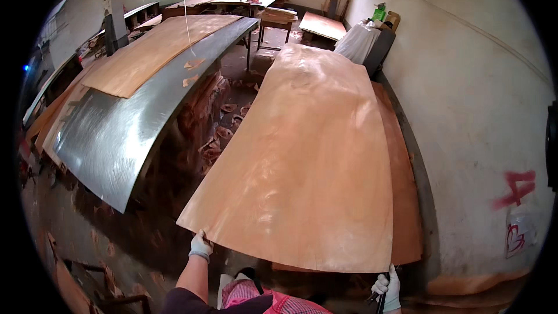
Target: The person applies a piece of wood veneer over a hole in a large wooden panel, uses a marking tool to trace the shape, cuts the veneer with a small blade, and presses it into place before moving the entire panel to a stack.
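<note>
A large pale wood veneer sheet (290,157) spans the middle, over a darker reddish sheet (401,192) along its right side. At the sheet's lower left edge, my left hand (200,246), in a white glove, is closed on it. By the lower right corner, my gloved right hand (388,288) has its fingers curled round a dark tool (381,301), with the thumb side at the veneer's corner; whether it also pinches the sheet is unclear. My pink checked clothing shows at the bottom.
A metal-topped table (110,139) bearing veneer (163,46) stands left, a white wall (471,110) right. Wood scraps (226,134) lie on the floor between. Further back are stacked boards (276,16), a low board (322,26) and a white-covered pile (354,43).
</note>
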`<state>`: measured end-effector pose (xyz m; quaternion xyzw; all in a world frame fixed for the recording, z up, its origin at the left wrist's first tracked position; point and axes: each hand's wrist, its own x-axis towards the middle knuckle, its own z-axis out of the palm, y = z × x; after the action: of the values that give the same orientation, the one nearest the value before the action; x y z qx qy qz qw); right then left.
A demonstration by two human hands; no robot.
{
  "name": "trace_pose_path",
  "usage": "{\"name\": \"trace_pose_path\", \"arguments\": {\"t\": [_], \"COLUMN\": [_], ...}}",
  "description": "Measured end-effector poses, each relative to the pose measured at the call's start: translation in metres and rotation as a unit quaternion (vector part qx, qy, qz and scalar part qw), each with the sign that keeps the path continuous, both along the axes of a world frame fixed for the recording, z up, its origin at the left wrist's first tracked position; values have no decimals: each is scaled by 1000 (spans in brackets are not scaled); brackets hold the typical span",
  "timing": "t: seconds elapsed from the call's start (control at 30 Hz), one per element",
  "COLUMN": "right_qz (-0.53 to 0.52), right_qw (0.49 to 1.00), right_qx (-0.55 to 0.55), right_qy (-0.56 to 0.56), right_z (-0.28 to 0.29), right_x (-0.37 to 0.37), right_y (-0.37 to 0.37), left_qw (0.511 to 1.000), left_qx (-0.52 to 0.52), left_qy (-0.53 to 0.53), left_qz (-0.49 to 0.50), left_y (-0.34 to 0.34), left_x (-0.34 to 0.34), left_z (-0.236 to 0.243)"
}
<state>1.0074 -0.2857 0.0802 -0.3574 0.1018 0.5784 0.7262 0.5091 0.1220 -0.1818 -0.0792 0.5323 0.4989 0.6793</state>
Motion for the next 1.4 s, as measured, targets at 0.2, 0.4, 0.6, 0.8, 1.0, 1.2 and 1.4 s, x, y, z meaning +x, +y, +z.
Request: {"name": "trace_pose_path", "arguments": {"t": [0.2,0.4,0.6,0.8,1.0,1.2,1.4], "right_qz": [-10,-11,1,-15,4,19,39], "right_qw": [970,920,886,849,823,811,811], "right_qx": [-178,-274,-329,-379,-426,-428,-413], "right_qy": [-167,-281,-327,-369,-376,-398,-412], "right_z": [-14,-8,-39,-75,-106,-156,-224], "right_x": [113,187,242,285,319,339,347], "right_y": [-79,-137,-153,-131,-108,-103,-116], "left_qw": [999,999,999,998,996,996,997], "left_qx": [-12,-10,-19,-59,-78,-37,-31], "left_qy": [14,25,-14,-21,-39,73,67], "left_qz": [42,27,46,28,34,-35,-28], "left_y": [-85,-158,-187,-194,-191,-214,-251], "left_x": [104,178,237,294,337,376,403], "left_z": [8,1,-3,-49,-115,-174,-226]}}
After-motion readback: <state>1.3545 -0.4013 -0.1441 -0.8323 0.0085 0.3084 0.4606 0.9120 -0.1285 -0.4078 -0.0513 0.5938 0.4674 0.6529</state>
